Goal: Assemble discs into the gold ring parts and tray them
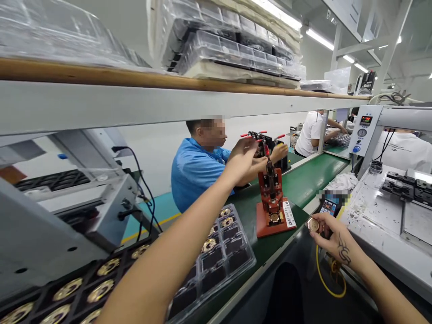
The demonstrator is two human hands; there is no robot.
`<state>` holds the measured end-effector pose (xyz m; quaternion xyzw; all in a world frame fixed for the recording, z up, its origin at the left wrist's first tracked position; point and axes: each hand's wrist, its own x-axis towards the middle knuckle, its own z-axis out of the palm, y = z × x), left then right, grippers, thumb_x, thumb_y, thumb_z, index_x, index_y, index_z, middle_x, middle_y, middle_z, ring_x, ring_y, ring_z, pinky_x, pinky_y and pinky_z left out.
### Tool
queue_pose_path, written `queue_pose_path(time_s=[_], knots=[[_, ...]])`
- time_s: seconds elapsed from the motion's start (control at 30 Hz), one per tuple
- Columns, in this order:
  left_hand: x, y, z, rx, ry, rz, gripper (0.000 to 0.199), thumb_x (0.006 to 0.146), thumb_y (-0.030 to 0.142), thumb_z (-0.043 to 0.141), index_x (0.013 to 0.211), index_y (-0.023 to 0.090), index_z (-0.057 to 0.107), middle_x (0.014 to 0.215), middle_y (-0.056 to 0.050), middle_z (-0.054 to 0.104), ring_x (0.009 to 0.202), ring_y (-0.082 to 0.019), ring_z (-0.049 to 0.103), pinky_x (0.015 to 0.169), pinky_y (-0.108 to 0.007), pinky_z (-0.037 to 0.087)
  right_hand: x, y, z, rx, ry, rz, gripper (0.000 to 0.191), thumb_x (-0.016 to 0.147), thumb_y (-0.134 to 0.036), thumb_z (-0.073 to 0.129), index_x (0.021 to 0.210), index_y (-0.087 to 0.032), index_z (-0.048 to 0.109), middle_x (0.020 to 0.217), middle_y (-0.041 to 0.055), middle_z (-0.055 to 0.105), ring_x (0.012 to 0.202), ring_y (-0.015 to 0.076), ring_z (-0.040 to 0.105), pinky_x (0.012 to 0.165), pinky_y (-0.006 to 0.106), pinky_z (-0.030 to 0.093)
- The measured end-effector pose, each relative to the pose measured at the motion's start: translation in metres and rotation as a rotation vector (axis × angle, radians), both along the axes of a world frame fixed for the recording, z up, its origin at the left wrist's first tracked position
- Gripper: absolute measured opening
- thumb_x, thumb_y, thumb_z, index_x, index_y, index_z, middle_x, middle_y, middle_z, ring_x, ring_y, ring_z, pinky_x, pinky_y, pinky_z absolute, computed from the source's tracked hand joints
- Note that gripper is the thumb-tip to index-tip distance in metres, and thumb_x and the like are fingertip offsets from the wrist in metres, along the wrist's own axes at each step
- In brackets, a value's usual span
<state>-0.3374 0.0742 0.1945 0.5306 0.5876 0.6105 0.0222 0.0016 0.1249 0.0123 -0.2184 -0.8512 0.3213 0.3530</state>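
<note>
My left hand (pixel 243 153) reaches up to the lever of a red hand press (pixel 270 193), its fingers curled at the red handle (pixel 266 149). A round gold watch part (pixel 274 218) sits in the base of the press, under the plunger. Lower right, my right hand (pixel 332 238) pinches another round gold watch part (pixel 313 224) between thumb and fingers, apart from the press. Beneath my left forearm lies a clear plastic tray (pixel 232 245), with gold parts in some of its compartments.
A black tray (pixel 81 274) of gold rings stands at lower left. Across the green bench (pixel 303 180), a co-worker in blue (pixel 194 171) handles another fixture. A shelf (pixel 151 105) crosses overhead. At right stand a white machine (pixel 364 130) and a yellow cable (pixel 320 279).
</note>
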Motion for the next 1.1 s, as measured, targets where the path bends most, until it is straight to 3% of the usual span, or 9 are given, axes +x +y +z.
queue_pose_path(time_s=[0.07,0.13,0.2,0.3,0.4,0.57,0.73,0.9,1.1], knots=[[-0.013,-0.028,-0.034,-0.309,0.043,0.057,0.033,0.100,0.049,0.051,0.093,0.020,0.067,0.088,-0.006,0.074,0.085,-0.023,0.069,0.077,-0.032,0.053,-0.005,0.003,-0.012,-0.062,0.007,0.023,0.029,0.093,-0.029,0.066,0.121,-0.021,0.066,0.091,0.0027,0.066,0.076,0.0171,0.060,0.069,0.029,0.052],[-0.011,-0.053,-0.075,-0.521,0.061,-0.039,0.030,0.087,0.047,0.067,0.074,0.020,0.069,0.063,-0.003,0.069,0.063,-0.023,0.066,0.062,-0.031,0.050,-0.013,0.005,-0.021,-0.097,0.014,0.053,0.028,0.094,-0.029,0.065,0.121,-0.020,0.064,0.091,0.0024,0.065,0.076,0.0166,0.059,0.070,0.029,0.051],[0.003,-0.066,-0.116,-0.698,0.074,-0.175,0.023,0.075,0.041,0.077,0.068,0.019,0.072,0.056,0.000,0.067,0.053,-0.021,0.064,0.056,-0.029,0.047,-0.028,0.007,-0.024,-0.101,0.006,0.086,0.027,0.095,-0.028,0.063,0.120,-0.019,0.063,0.088,0.0013,0.062,0.074,0.0161,0.057,0.068,0.028,0.050],[0.028,-0.058,-0.162,-0.801,0.084,-0.233,0.018,0.077,0.034,0.073,0.083,0.018,0.078,0.058,0.001,0.068,0.053,-0.020,0.064,0.055,-0.027,0.044,-0.061,0.014,-0.023,-0.079,-0.016,0.132,0.022,0.092,-0.027,0.064,0.113,-0.020,0.065,0.084,-0.0006,0.059,0.074,0.0159,0.056,0.070,0.028,0.048],[0.042,-0.036,-0.184,-0.774,0.111,-0.187,0.024,0.076,0.028,0.073,0.097,0.016,0.077,0.067,-0.001,0.068,0.064,-0.021,0.064,0.060,-0.027,0.041,-0.090,0.023,-0.027,-0.062,-0.036,0.141,0.020,0.087,-0.026,0.069,0.106,-0.020,0.067,0.082,-0.0017,0.057,0.073,0.0157,0.053,0.070,0.028,0.045],[0.042,-0.021,-0.194,-0.715,0.133,-0.166,0.026,0.071,0.025,0.079,0.095,0.017,0.075,0.070,0.000,0.065,0.072,-0.020,0.060,0.064,-0.027,0.039,-0.106,0.038,-0.044,-0.090,-0.072,0.134,0.021,0.089,-0.026,0.067,0.108,-0.017,0.065,0.078,-0.0024,0.056,0.065,0.0140,0.051,0.063,0.026,0.043],[0.029,-0.048,-0.190,-0.683,0.107,-0.166,0.019,0.073,0.031,0.077,0.084,0.016,0.072,0.061,0.004,0.054,0.062,-0.016,0.050,0.060,-0.027,0.036,-0.124,0.048,-0.053,-0.084,-0.100,0.194,0.019,0.087,-0.026,0.071,0.104,-0.017,0.070,0.088,0.0016,0.062,0.071,0.0146,0.056,0.067,0.026,0.048],[0.003,-0.096,-0.160,-0.619,0.032,-0.143,0.031,0.078,0.038,0.075,0.099,0.017,0.069,0.089,-0.002,0.065,0.076,-0.017,0.057,0.069,-0.028,0.046,-0.157,0.055,-0.052,-0.042,-0.114,0.292,0.030,0.076,-0.021,0.081,0.106,-0.019,0.077,0.108,0.0067,0.068,0.099,0.0234,0.063,0.091,0.034,0.051],[-0.003,-0.160,-0.123,-0.462,-0.547,-0.210,0.050,0.074,0.043,0.089,0.107,0.019,0.061,0.085,0.001,0.066,0.071,-0.016,0.067,0.067,-0.029,0.054,-0.152,0.049,-0.042,-0.040,-0.115,0.335,0.030,0.072,-0.028,0.086,0.101,-0.022,0.082,0.108,0.0092,0.072,0.107,0.0297,0.067,0.098,0.041,0.052]])
